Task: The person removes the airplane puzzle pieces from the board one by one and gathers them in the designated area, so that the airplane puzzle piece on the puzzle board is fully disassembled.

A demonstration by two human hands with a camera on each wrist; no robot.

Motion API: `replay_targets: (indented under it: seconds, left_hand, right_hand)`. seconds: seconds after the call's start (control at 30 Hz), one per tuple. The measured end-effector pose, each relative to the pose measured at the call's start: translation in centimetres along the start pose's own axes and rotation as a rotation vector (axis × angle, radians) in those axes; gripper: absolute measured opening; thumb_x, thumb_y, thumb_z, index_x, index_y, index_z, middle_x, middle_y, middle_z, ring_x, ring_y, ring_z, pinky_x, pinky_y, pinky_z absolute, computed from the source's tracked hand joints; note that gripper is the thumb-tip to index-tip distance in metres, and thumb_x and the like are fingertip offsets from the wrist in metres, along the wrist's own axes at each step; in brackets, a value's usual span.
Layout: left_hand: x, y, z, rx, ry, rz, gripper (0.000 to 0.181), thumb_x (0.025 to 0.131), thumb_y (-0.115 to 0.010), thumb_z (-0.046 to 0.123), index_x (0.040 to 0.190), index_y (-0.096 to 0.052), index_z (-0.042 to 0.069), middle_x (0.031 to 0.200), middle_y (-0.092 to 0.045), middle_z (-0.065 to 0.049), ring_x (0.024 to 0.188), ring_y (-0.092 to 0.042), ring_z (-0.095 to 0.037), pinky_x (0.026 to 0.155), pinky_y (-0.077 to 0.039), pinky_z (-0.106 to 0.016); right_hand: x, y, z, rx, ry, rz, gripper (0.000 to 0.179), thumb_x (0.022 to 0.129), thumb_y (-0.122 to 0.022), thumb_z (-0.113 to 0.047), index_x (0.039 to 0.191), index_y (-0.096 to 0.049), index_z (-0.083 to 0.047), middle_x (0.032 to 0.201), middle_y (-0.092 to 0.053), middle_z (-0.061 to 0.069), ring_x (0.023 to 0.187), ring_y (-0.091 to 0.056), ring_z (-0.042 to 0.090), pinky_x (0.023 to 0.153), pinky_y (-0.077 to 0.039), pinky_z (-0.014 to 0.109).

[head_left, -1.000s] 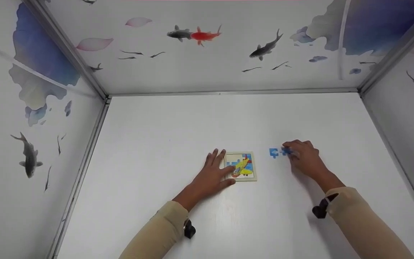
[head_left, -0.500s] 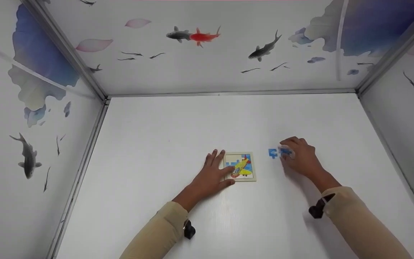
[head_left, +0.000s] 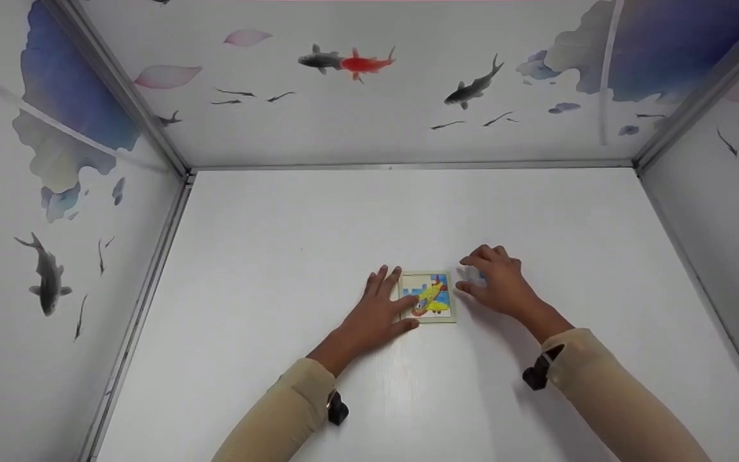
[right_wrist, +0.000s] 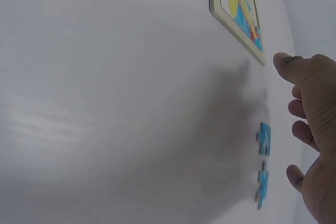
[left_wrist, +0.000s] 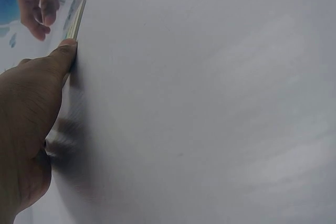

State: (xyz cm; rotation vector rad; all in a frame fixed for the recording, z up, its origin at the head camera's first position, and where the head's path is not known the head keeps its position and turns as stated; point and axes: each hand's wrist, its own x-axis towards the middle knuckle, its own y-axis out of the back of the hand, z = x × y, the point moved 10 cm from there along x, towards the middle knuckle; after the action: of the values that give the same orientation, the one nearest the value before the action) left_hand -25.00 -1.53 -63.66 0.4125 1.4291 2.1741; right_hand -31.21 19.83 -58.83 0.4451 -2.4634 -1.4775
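Note:
A small square puzzle [head_left: 429,319] with a pale wooden frame and a yellow airplane picture lies on the table; bare wood shows at its upper left. My left hand [head_left: 373,309] rests on its left side with fingers spread, one fingertip on the picture and the thumb at the near edge. In the left wrist view this thumb [left_wrist: 62,59] meets the frame's edge. Just right of the puzzle, my right hand [head_left: 498,282] hovers with thumb and fingers apart. Beneath it, the right wrist view shows two blue puzzle pieces [right_wrist: 264,139] lying on the table, mostly hidden from the head view.
The white tabletop [head_left: 318,212] is enclosed by white panels printed with fish and blue leaves, with a metal strip [head_left: 408,167] along the back edge. Dark wrist devices [head_left: 539,372] hang below both tan sleeves.
My right hand has moved left from over the right-hand loose piece, closer to the puzzle, and now covers most of both loose pieces. The left hand and the puzzle have stayed put.

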Motion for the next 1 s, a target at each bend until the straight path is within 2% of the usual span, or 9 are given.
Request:
replay_targets:
  seconds: [0.17, 0.3, 0.57, 1.0]
  left_hand:
    - [0.0, -0.1, -0.1, 0.022, 0.012, -0.008, 0.059, 0.112, -0.051, 0.064, 0.160, -0.060, 0.031, 0.184, -0.016, -0.017, 0.170, -0.004, -0.042, 0.136, -0.009, -0.059]
    - [0.0, 0.2, 0.1, 0.028, 0.002, 0.002, 0.058, 0.112, -0.051, 0.063, 0.159, -0.061, 0.030, 0.183, -0.018, -0.018, 0.170, -0.007, -0.043, 0.136, -0.012, -0.060]
    - [0.0, 0.2, 0.1, 0.023, 0.000, 0.006, 0.059, 0.112, -0.051, 0.063, 0.159, -0.061, 0.030, 0.183, -0.018, -0.018, 0.170, -0.008, -0.044, 0.136, -0.012, -0.060]
    - [0.0, 0.0, -0.1, 0.016, -0.003, 0.009, 0.060, 0.112, -0.049, 0.065, 0.159, -0.061, 0.031, 0.183, -0.017, -0.017, 0.170, -0.006, -0.042, 0.136, -0.011, -0.060]
  right_hand:
    - [0.7, -1.4, -2.1, 0.001, 0.047, -0.019, 0.044, 0.095, -0.090, -0.033, 0.131, -0.078, -0.010, 0.128, -0.066, 0.008, 0.123, -0.055, 0.034, 0.102, -0.044, 0.074]
    - [1.0, -2.2, -3.1, 0.010, 0.056, -0.040, 0.037, 0.096, -0.089, -0.029, 0.128, -0.080, -0.012, 0.127, -0.066, 0.007, 0.120, -0.054, 0.033, 0.103, -0.043, 0.075]
    - [1.4, -3.5, -3.4, -0.021, 0.049, -0.075, 0.033, 0.099, -0.087, -0.030, 0.128, -0.081, -0.015, 0.125, -0.065, 0.006, 0.119, -0.054, 0.032, 0.103, -0.044, 0.074]
    - [1.7, -3.5, -3.9, -0.058, 0.009, -0.086, 0.028, 0.098, -0.087, -0.025, 0.124, -0.082, -0.015, 0.128, -0.062, 0.009, 0.122, -0.052, 0.035, 0.104, -0.043, 0.075]
